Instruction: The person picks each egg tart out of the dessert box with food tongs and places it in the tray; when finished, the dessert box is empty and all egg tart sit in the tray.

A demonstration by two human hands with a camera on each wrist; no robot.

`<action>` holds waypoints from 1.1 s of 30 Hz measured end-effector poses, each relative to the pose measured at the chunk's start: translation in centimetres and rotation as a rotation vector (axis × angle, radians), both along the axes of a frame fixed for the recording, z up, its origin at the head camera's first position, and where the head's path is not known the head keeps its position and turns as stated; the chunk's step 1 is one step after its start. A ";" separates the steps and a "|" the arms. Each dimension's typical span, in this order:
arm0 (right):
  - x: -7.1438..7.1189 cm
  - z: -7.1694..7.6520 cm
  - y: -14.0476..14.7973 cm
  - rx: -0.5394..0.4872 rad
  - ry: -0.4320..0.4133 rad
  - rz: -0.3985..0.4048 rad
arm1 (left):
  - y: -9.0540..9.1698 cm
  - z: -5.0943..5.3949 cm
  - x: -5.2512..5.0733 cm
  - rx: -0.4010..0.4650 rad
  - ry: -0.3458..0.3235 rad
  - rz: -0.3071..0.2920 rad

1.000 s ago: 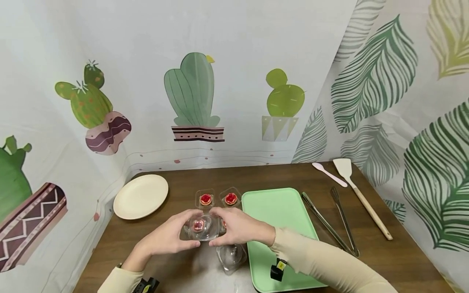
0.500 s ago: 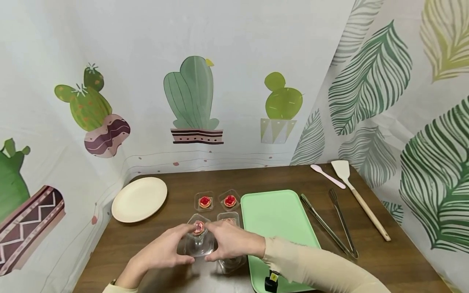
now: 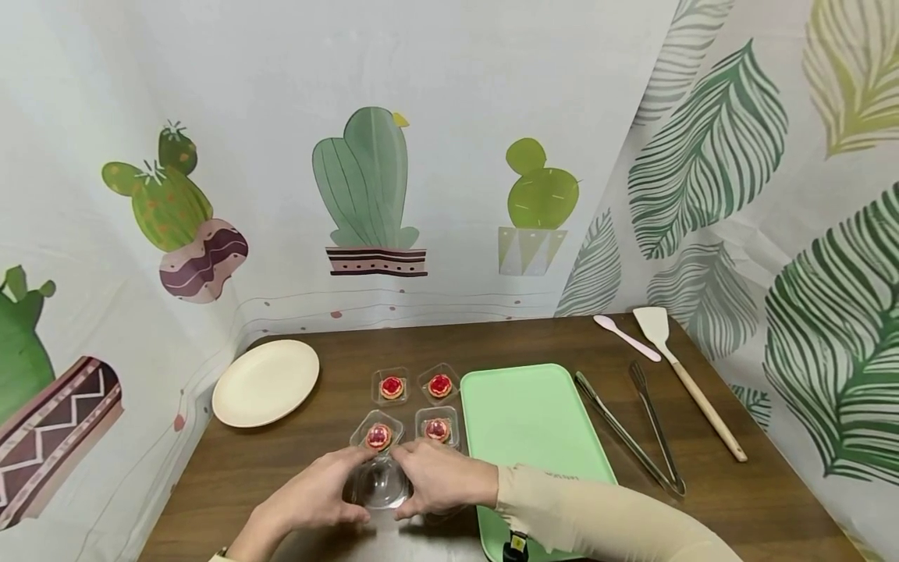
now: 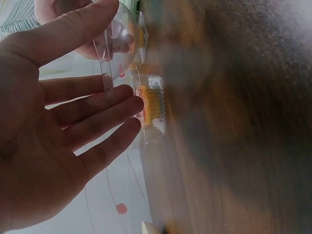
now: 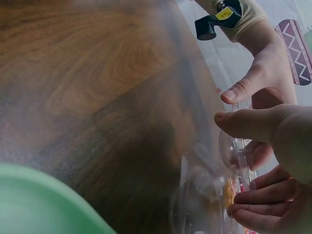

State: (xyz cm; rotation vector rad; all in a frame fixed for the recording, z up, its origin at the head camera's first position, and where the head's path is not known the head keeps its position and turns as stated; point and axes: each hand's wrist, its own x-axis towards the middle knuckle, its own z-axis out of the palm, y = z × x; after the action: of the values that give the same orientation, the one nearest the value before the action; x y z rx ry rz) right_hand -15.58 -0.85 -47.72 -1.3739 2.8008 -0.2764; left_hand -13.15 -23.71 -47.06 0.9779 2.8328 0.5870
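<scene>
Between both hands a clear domed plastic piece [image 3: 381, 482] is gripped by its edges, just in front of the nearer left tart container [image 3: 378, 435]. The left hand [image 3: 316, 490] holds its left edge, and the right hand [image 3: 444, 476] its right edge. In the left wrist view, the thumb and index finger of the left hand [image 4: 73, 107] are at the rim of the clear dome [image 4: 122, 44]. The right wrist view has the right hand [image 5: 273, 180] facing the left across the dome [image 5: 228, 152]. Three more clear containers with red tarts [image 3: 392, 387] [image 3: 439, 385] [image 3: 437, 430] stand close by.
A green tray [image 3: 534, 421] lies right of the containers, with tongs [image 3: 621, 425], a spatula [image 3: 691, 382] and a pink spoon [image 3: 628, 338] beyond it. At the back left is a cream plate [image 3: 267, 382]. More clear plastic [image 5: 200, 195] shows in the right wrist view.
Both hands have moved toward the table's front with the clear dome, away from above the front left tart. The front right tart has come into fuller view.
</scene>
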 end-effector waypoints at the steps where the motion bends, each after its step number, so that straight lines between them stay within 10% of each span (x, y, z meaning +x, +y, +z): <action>1: 0.0 -0.1 0.0 0.002 0.002 0.002 | 0.0 -0.1 0.0 -0.005 0.000 0.002; 26: -0.9 -1.6 1.6 -0.052 0.025 0.102 | 1.0 -2.3 0.5 -0.012 0.218 0.000; 33: -1.0 -1.5 1.7 -0.057 0.014 0.109 | 1.0 -2.6 0.8 -0.043 0.184 0.036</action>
State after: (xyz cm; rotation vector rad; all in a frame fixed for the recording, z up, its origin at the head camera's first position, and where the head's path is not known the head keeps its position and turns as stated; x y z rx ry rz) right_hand -16.55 0.84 -49.22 -1.5397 2.7373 -0.3476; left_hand -12.38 -22.68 -49.64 1.0250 3.0153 0.4602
